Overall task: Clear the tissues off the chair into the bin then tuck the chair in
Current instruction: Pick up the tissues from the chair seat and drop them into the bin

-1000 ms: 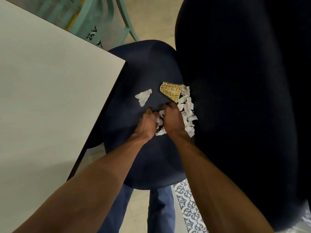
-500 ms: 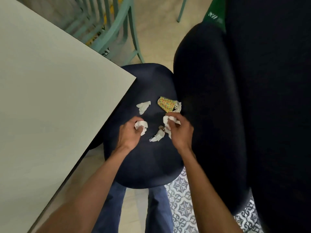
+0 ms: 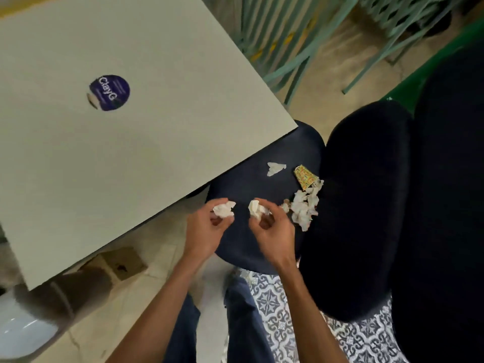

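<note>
A dark blue chair seat (image 3: 246, 184) sticks out from under the table corner. My left hand (image 3: 207, 229) is raised above its front edge, fingers closed on a crumpled white tissue (image 3: 224, 208). Beside it, my right hand (image 3: 272, 231) holds another tissue ball (image 3: 256, 208). A heap of loose tissues (image 3: 305, 205) lies on the seat against the chair's dark backrest (image 3: 366, 205). One single tissue (image 3: 275, 168) lies further back. A colourful paper cup (image 3: 305, 177) lies on its side next to the heap.
The grey table top (image 3: 131, 153) with a round purple sticker (image 3: 110, 92) fills the left. A white rounded object (image 3: 23, 331) sits on the floor at the lower left, beside a cardboard piece (image 3: 123, 260). Teal chairs (image 3: 285, 48) stand behind. My legs (image 3: 235, 323) are below.
Both hands have lifted off the seat, each with a tissue ball, and drawn back towards me. The view has tilted up and left, showing more table.
</note>
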`<control>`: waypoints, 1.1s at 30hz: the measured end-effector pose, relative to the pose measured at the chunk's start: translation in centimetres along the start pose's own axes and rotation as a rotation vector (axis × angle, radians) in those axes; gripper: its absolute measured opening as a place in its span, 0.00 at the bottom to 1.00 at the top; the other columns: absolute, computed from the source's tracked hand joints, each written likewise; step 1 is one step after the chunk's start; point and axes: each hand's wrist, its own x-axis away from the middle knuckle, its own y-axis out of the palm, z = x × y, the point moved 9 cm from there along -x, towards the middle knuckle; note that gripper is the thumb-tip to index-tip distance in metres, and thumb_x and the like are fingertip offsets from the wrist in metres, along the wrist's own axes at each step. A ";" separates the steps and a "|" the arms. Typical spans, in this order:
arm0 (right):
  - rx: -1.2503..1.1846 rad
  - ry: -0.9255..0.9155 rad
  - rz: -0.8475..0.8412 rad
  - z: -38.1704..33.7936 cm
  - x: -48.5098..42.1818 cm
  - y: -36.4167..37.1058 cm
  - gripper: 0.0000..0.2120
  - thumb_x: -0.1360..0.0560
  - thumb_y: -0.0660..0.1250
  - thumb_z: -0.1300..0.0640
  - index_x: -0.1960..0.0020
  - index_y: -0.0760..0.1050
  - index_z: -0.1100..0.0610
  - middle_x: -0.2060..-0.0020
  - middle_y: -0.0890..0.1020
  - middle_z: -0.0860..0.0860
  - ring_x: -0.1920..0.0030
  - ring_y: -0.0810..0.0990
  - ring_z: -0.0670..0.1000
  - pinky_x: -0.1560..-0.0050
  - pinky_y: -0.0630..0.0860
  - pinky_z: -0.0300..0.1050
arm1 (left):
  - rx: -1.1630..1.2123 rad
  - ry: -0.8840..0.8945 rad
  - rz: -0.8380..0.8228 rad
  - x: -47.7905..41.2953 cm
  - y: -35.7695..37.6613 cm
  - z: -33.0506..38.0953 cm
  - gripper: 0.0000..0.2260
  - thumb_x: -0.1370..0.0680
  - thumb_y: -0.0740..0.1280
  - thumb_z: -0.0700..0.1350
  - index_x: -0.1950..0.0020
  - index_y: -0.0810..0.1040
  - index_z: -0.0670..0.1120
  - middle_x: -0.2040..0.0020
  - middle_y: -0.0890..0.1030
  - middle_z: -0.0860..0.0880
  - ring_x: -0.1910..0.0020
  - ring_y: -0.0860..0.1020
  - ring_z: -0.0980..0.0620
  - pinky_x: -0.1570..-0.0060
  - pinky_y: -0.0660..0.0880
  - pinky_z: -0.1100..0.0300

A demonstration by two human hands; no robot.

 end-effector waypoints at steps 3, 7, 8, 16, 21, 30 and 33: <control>0.116 -0.076 -0.037 -1.4 2.9 3.9 0.15 0.22 0.77 0.52 0.35 0.83 0.47 0.41 0.84 0.43 0.46 0.85 0.40 0.45 0.82 0.36 | 0.023 -0.046 0.068 3.4 -4.8 -1.9 0.21 0.26 0.78 0.37 0.36 0.83 0.54 0.51 0.87 0.54 0.56 0.85 0.62 0.52 0.81 0.66; 0.209 -0.109 -0.128 -2.8 7.4 10.3 0.13 0.21 0.76 0.53 0.37 0.84 0.48 0.44 0.85 0.42 0.47 0.84 0.39 0.44 0.82 0.40 | 0.015 -0.083 0.192 8.5 -12.3 -5.5 0.18 0.25 0.79 0.41 0.36 0.85 0.54 0.50 0.87 0.56 0.56 0.84 0.64 0.55 0.76 0.74; 0.220 -0.113 -0.168 -3.2 8.9 12.6 0.13 0.21 0.76 0.53 0.37 0.85 0.48 0.45 0.86 0.41 0.48 0.85 0.40 0.43 0.82 0.41 | 0.036 -0.100 0.228 10.2 -14.6 -6.8 0.17 0.25 0.79 0.42 0.38 0.85 0.54 0.50 0.87 0.58 0.55 0.84 0.65 0.55 0.76 0.75; 0.330 -0.209 -0.366 -4.5 20.7 26.9 0.10 0.20 0.75 0.52 0.39 0.83 0.45 0.57 0.86 0.41 0.56 0.83 0.36 0.59 0.74 0.26 | 0.054 -0.130 0.409 20.8 -29.0 -15.8 0.09 0.22 0.75 0.50 0.42 0.86 0.51 0.52 0.85 0.60 0.53 0.81 0.69 0.56 0.74 0.76; 0.343 -0.266 -0.483 -4.3 27.9 35.5 0.08 0.20 0.75 0.54 0.44 0.79 0.45 0.61 0.84 0.43 0.60 0.82 0.42 0.61 0.75 0.31 | -0.100 -0.127 0.603 27.4 -38.0 -22.7 0.09 0.22 0.75 0.49 0.43 0.86 0.50 0.51 0.85 0.54 0.55 0.81 0.62 0.53 0.78 0.67; 0.467 -0.369 -0.627 -0.7 34.4 48.1 0.08 0.21 0.76 0.57 0.43 0.83 0.52 0.40 0.75 0.49 0.54 0.81 0.42 0.51 0.76 0.27 | -0.197 -0.249 0.820 33.0 -45.6 -34.0 0.06 0.26 0.78 0.41 0.53 0.84 0.47 0.60 0.81 0.52 0.64 0.78 0.56 0.60 0.74 0.64; 0.488 -0.390 -0.654 0.4 35.3 51.2 0.07 0.20 0.75 0.56 0.42 0.83 0.52 0.40 0.72 0.48 0.52 0.80 0.43 0.47 0.79 0.30 | -0.200 -0.223 0.820 32.6 -46.1 -36.6 0.08 0.26 0.77 0.40 0.52 0.83 0.51 0.59 0.79 0.51 0.64 0.77 0.56 0.60 0.78 0.58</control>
